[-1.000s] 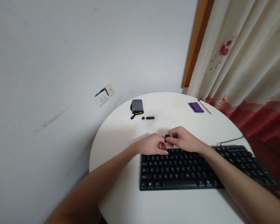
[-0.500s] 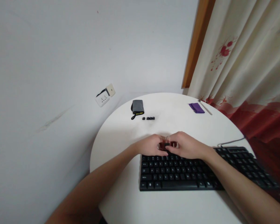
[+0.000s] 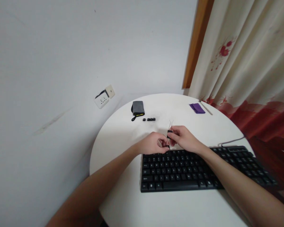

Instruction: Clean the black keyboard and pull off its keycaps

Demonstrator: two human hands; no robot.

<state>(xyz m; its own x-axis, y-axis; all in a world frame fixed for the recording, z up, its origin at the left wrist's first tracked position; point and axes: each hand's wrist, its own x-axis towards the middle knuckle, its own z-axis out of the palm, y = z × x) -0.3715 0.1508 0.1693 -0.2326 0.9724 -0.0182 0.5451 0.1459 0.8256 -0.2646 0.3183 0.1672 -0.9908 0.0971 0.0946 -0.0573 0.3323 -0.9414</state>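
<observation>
Below right of the frame's center, the right hand is gripping a black wire-ended tool and the left hand is pinching a small black piece near a keyboard, lower right.

Near the far edge of a round white table, toward its left side, we see a folded gray cloth item with a yellow trim and a black loop. Toward the far right edge we find a flat purple piece, with a pale stick slanting just beside it. Beyond the table, we note a socket plate on the white wall, a wooden frame and a cream-and-red floral curtain.
</observation>
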